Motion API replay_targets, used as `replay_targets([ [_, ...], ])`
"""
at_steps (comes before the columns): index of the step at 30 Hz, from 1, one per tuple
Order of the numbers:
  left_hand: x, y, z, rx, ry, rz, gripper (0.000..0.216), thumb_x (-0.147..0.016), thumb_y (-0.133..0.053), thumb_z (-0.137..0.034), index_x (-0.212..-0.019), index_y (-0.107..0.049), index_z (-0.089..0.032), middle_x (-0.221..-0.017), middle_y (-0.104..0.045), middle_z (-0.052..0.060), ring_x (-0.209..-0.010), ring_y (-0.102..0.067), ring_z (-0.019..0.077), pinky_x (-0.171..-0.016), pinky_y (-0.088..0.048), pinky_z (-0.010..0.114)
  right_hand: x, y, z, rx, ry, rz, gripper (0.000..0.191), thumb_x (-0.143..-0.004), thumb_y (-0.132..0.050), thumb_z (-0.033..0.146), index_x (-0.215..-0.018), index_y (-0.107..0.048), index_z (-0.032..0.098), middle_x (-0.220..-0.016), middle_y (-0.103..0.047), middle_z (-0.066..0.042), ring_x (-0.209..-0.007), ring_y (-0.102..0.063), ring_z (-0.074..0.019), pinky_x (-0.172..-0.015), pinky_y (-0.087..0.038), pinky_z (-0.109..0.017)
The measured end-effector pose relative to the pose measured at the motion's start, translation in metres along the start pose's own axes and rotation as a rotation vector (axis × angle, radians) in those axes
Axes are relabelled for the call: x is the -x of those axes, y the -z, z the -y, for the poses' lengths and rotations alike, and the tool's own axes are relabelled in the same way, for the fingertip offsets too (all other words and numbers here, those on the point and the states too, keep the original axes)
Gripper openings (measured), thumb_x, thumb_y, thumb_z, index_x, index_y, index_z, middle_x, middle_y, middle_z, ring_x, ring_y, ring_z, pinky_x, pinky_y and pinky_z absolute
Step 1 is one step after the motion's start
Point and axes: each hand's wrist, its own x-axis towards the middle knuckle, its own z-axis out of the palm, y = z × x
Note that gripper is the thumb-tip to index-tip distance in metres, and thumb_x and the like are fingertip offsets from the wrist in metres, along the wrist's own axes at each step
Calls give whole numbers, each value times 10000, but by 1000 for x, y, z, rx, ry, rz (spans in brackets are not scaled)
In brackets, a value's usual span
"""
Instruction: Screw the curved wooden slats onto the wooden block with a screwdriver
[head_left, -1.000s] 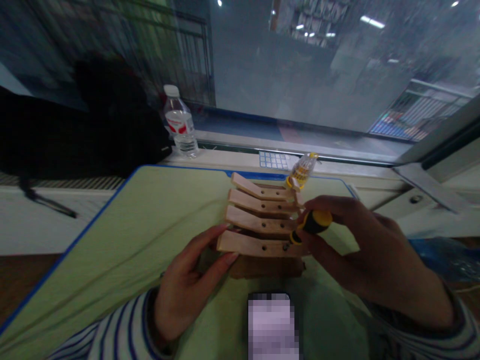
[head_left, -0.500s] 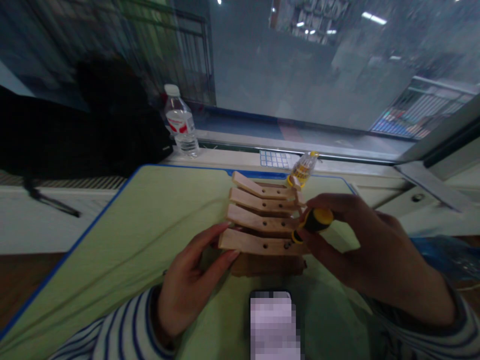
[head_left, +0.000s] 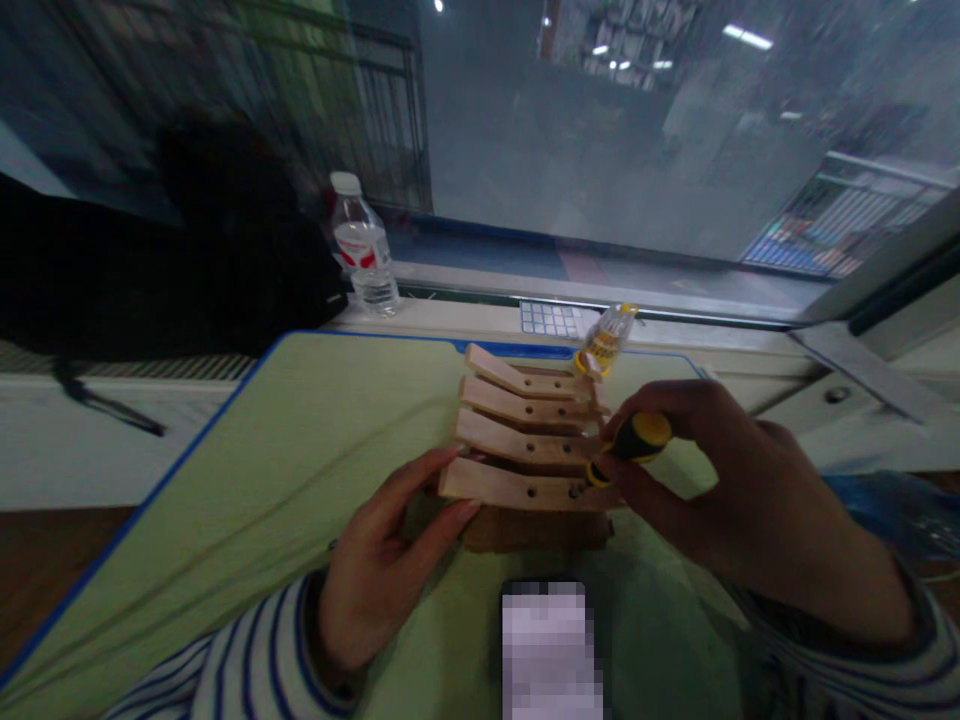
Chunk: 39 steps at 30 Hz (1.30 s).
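Observation:
A small wooden rack of several stepped slats [head_left: 525,430] stands on the green mat [head_left: 300,470]. My left hand [head_left: 382,560] grips the left end of the nearest slat, thumb under it and fingers over it. My right hand [head_left: 742,510] is closed round a short screwdriver with a yellow and black handle [head_left: 634,440]. The screwdriver's tip sits at a hole near the right end of the nearest slat. A small bottle with a yellow label [head_left: 606,340] lies just behind the rack.
A clear water bottle with a red label [head_left: 364,248] stands on the sill at the back left beside a black bag [head_left: 187,260]. A window spans the back. A blurred rectangular patch [head_left: 551,645] lies near the front edge. Blue plastic [head_left: 892,515] sits at the right.
My right hand and the screwdriver handle shifted slightly to the right and turned a little. The left hand and the rack stayed in place.

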Motion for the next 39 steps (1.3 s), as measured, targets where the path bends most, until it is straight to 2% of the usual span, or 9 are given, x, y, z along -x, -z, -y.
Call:
replay_targets([
  [6, 0, 0, 2, -5, -4, 0, 424, -801, -673, -300, -1212, -572, -318, -1162, -654, -16, -1038, -624, 189, -945, -507, 336, 2, -1, -3, -13, -11, 1, 329, -858, -597, 301, -1139, -464, 195, -866, -706, -18, -705, -703, -145, -541, -538, -180],
  [9, 1, 0, 3, -10, 1, 3, 422, -803, -672, -299, -1212, -570, -330, -1160, -654, -23, -1030, -625, 186, -945, -504, 332, 2, -1, -4, -31, 37, 20, 350, -875, -586, 279, -1198, -462, 221, -935, -713, -4, -737, -705, -125, -617, -552, -171],
  [14, 1, 0, 4, 0, -5, -2, 416, -798, -678, -312, -1202, -578, -320, -1145, -657, -16, -1019, -626, 192, -941, -502, 341, 2, 3, -3, -63, 86, 52, 280, -892, -565, 250, -1165, -503, 240, -1020, -705, 5, -786, -701, -107, -698, -551, -164],
  [21, 1, 0, 4, -11, -4, 8, 412, -817, -661, -297, -1218, -566, -315, -1158, -649, -11, -1034, -616, 183, -941, -501, 326, 3, 6, -4, -20, 39, 75, 328, -853, -570, 205, -1171, -495, 225, -1010, -708, -7, -810, -705, -137, -684, -554, -186],
  [26, 1, 0, 2, -1, 11, 13, 410, -817, -658, -316, -1217, -566, -312, -1153, -652, -7, -1023, -620, 190, -940, -503, 343, 2, 7, -3, -4, 11, 81, 297, -871, -549, 228, -1162, -492, 236, -972, -715, -1, -766, -709, -138, -615, -542, -185],
  [39, 0, -1, 2, -28, -17, -2, 411, -817, -657, -302, -1218, -567, -321, -1156, -654, -15, -1031, -621, 177, -944, -504, 325, 2, 7, -4, 55, 0, 82, 267, -882, -555, 283, -1138, -491, 241, -946, -715, 2, -704, -705, -145, -576, -523, -212],
])
